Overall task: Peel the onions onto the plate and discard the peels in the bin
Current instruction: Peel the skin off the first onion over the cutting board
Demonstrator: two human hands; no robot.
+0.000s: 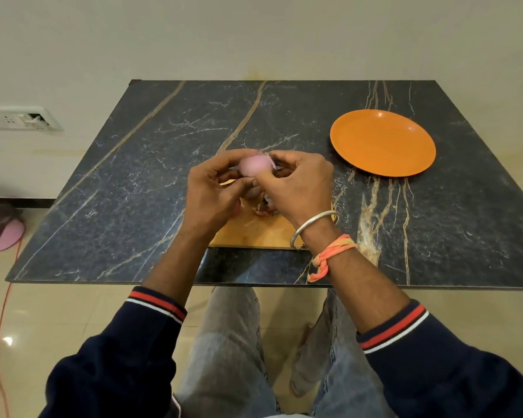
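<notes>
A pale pink onion is held above the wooden cutting board at the table's middle. My left hand grips the onion from the left, fingers curled round it. My right hand pinches a strip of skin at the onion's right side. Loose peel scraps lie on the board under my hands, partly hidden. The orange plate sits to the right with nothing on it.
The dark marble table meets the wall at its far edge. A pink object sits on the floor at the far left, beside an orange cable. A wall socket panel is at the left.
</notes>
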